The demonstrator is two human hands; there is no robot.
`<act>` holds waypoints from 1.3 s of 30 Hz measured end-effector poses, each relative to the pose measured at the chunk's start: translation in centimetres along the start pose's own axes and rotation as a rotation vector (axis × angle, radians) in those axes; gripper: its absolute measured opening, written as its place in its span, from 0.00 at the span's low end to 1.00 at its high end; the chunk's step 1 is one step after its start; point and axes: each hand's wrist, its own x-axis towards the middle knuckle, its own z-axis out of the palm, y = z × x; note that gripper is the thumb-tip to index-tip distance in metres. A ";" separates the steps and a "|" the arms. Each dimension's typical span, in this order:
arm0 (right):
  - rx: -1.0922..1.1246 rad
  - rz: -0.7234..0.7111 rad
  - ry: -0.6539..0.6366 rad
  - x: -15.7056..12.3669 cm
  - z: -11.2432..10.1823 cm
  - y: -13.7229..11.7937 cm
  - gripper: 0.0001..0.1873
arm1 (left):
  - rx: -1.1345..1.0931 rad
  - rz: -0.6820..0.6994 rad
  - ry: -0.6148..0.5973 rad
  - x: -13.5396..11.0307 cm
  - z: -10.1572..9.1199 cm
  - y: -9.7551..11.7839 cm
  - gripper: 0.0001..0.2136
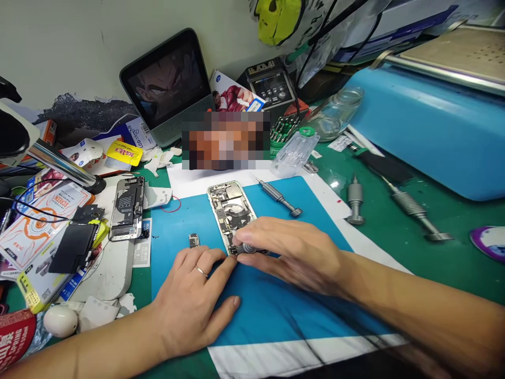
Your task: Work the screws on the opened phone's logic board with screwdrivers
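An opened phone point(230, 205) lies on a blue mat point(177, 210), its inner parts bare. Over its lower end, my right hand point(292, 250) grips a small grey screwdriver point(246, 247); the tip is hidden by my fingers. My left hand point(197, 295) lies on the mat with its fingers apart, the index fingertip at the phone's bottom edge. Just beyond the left fingers sits a small metal phone part point(194, 240). A second grey screwdriver point(278, 196) lies to the right of the phone.
Two more screwdrivers, one standing point(355, 200) and one lying point(420, 216), are on the right. A part-stripped phone assembly point(127, 208) and boxes point(43, 221) crowd the left. At the back are a smart display point(168, 84), a glass jar point(335, 113) and a bit holder point(284, 130).
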 end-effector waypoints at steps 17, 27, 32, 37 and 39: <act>0.007 0.002 -0.034 0.2 -0.3 0.0 0.22 | 0.024 -0.006 -0.005 -0.1 0.0 0.1 0.21; 0.035 -0.001 -0.040 0.4 -0.6 -0.1 0.22 | 0.020 -0.008 -0.033 0.0 -0.2 0.0 0.23; 0.042 -0.010 -0.011 0.5 -0.7 -0.1 0.22 | 0.016 -0.001 -0.030 0.0 -0.1 0.0 0.22; 0.039 -0.021 -0.055 0.7 -0.9 0.0 0.24 | 0.010 -0.007 -0.029 0.1 -0.2 0.0 0.21; 0.040 -0.007 -0.056 0.7 -0.9 0.0 0.24 | 0.011 -0.005 -0.038 0.1 -0.2 0.0 0.22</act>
